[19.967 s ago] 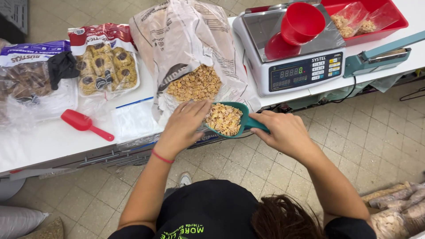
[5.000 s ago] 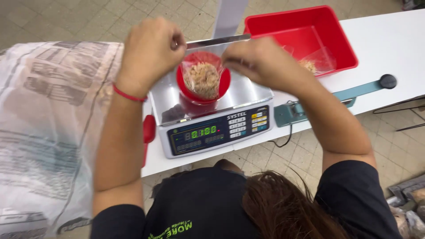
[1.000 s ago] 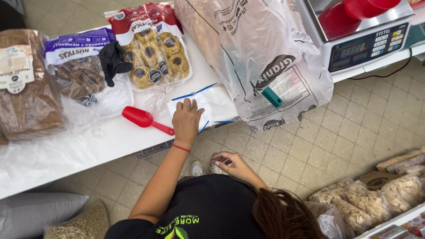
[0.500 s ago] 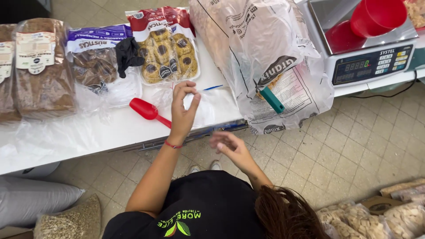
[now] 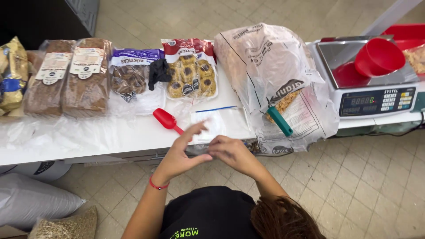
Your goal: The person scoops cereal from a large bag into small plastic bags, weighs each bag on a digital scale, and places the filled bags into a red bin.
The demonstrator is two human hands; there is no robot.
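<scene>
Clear plastic bags [image 5: 221, 124] with a blue strip along the top lie flat on the white worktop [image 5: 88, 137], just beyond the two hands and right of the red scoop [image 5: 167, 120].

At the far left edge sits a yellow and blue packet [image 5: 11, 75]. Next to it two dark brown loaves [image 5: 71, 77] lie side by side in clear wrap, each with a pale rectangular label on its upper end. Then comes a clear bag with a purple header [image 5: 133, 73] holding dark biscuits, a black glove [image 5: 158, 71] resting on its right corner. Beside that, a tray pack with a red header [image 5: 190, 68] holds round golden biscuits with dark centres.

The left hand [image 5: 183, 148] is raised over the worktop edge, fingers spread apart, thumb meeting the right hand; a red band circles its wrist. The right hand [image 5: 228, 152] is curled, fingers drawn together against the left thumb; whether anything is pinched between them, I cannot tell.

Right of the flat bags a big crumpled sack of clear and white plastic [image 5: 274, 84] with dark printing stands open, tan granola showing inside, and the handle of a teal scoop [image 5: 280, 120] sticks out of it. Farther right is a grey scale [image 5: 376, 99] with a steel pan; a red cup [image 5: 378, 55] lies tilted on the pan. A red tray [image 5: 407, 32] stands behind.

On the tiled floor at lower left lie a grey sack [image 5: 31, 199] and a bag of grain [image 5: 66, 225].
</scene>
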